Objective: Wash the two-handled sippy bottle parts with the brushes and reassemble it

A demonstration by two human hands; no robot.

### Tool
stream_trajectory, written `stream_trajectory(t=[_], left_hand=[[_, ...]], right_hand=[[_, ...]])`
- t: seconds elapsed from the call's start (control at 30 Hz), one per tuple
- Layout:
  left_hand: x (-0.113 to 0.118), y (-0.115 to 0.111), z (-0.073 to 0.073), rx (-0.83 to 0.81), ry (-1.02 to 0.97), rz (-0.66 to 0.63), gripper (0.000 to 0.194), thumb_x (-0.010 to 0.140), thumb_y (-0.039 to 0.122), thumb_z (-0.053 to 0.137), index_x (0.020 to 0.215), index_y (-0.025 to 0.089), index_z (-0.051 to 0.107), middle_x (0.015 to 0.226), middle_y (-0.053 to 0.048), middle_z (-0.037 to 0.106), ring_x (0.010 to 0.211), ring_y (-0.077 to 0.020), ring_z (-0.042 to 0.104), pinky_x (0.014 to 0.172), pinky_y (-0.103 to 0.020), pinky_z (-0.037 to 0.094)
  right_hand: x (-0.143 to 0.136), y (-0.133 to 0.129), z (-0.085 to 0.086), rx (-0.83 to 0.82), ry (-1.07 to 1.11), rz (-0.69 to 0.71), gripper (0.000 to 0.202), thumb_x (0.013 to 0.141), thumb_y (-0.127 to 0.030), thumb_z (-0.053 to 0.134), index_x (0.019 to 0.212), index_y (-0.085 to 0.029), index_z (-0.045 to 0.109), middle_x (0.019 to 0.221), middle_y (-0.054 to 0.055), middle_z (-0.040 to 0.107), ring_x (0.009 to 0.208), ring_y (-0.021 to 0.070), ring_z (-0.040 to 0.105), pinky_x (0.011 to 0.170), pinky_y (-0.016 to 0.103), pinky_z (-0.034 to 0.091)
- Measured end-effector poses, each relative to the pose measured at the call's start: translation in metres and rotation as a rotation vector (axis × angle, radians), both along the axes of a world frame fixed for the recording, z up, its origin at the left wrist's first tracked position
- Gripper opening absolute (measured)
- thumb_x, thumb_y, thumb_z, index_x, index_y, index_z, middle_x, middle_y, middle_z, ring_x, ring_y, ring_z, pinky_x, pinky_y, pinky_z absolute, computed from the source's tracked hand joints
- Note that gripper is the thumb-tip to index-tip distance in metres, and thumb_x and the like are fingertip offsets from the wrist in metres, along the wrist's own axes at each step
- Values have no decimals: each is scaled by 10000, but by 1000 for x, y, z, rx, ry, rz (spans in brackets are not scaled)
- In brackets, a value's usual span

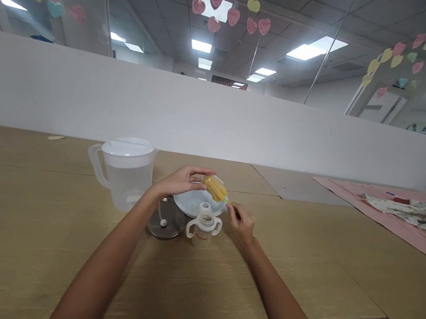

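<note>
My left hand (187,181) is closed around a clear domed cap (208,179), tilted over the bowl. A yellow sponge bottle brush (215,189) has its tip in or against this cap; exactly how deep I cannot tell. The brush's thin green handle is pinched in my right hand (242,224). Just below stands a clear baby bottle (203,233), upright and open at the top, with two white handles and red print. Behind it a small white bottle part (204,207) shows at the edge of a pale bowl (184,203).
Left of the bottle is a round metal lid or tray (174,227) bearing a straw with a white weight (163,222). A lidded water pitcher (129,183) stands further left. Pink cloth (333,191) with fabric covers the right side. A white wall (209,123) rises behind the table.
</note>
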State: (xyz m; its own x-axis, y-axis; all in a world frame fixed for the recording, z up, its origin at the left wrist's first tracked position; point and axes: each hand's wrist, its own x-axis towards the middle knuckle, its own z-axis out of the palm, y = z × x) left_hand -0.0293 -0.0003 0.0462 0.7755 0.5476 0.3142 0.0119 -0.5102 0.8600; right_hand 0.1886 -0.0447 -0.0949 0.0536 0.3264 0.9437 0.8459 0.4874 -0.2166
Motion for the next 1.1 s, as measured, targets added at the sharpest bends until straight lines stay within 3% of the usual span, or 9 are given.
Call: stream_trajectory(t=[0.13, 0.33, 0.5, 0.57, 0.67, 0.77, 0.93, 1.1], left_hand=[[-4, -6, 6, 42, 70, 9, 539, 682, 310, 671, 1189, 191, 534, 1235, -84, 547, 1098, -236, 530, 937, -367, 418], [-18, 0, 11, 156, 279, 88, 510, 640, 250, 664, 1140, 200, 579, 1245, -53, 542, 1103, -213, 524, 929, -310, 421], [-44, 15, 11, 403, 535, 488, 489, 669, 201, 572, 1158, 182, 559, 1241, -61, 544, 1106, -224, 515, 940, -310, 401], [-51, 21, 6, 485, 711, 599, 526, 635, 155, 578, 1160, 161, 551, 1232, -92, 545, 1118, -243, 504, 950, -314, 381], [-53, 29, -5, 457, 866, 611, 601, 587, 134, 609, 1182, 141, 522, 1164, -110, 583, 1047, -247, 548, 879, -288, 418], [-49, 37, -19, 413, 876, 592, 613, 580, 141, 620, 1183, 156, 512, 1093, -89, 616, 962, -220, 583, 804, -257, 441], [-42, 56, -41, 406, 889, 673, 602, 559, 184, 656, 1148, 152, 532, 1080, -118, 617, 988, -249, 571, 805, -282, 439], [-43, 68, -51, 415, 890, 712, 584, 581, 237, 658, 1144, 143, 534, 1104, -125, 604, 1039, -263, 546, 831, -288, 430]], right_hand=[[0, 1, 5, -25, 13, 14, 197, 852, -279, 488, 773, -158, 623, 694, 50, 662, 594, 116, 585, 585, 223, 443], [7, 3, 5, -77, -308, -7, 225, 866, -286, 473, 792, -142, 630, 603, 34, 628, 528, 96, 548, 528, 208, 374], [14, 5, 7, -82, -353, -126, 284, 889, -308, 426, 770, -145, 627, 575, 26, 600, 500, 85, 514, 521, 210, 335], [14, 6, 7, -107, -324, -140, 300, 897, -314, 406, 774, -149, 625, 594, 29, 608, 511, 87, 519, 527, 209, 335], [14, 7, 6, -160, -308, -140, 319, 903, -329, 384, 786, -156, 625, 625, 37, 624, 537, 97, 533, 533, 212, 337], [13, 8, 4, -206, -313, -130, 348, 908, -347, 360, 787, -163, 629, 642, 45, 632, 564, 108, 548, 538, 215, 344], [13, 10, 1, -233, -276, -122, 370, 906, -361, 349, 779, -162, 634, 659, 55, 640, 585, 115, 561, 550, 214, 355], [14, 11, 0, -259, -260, -132, 357, 899, -361, 371, 778, -155, 636, 676, 54, 647, 595, 116, 567, 543, 215, 350]])
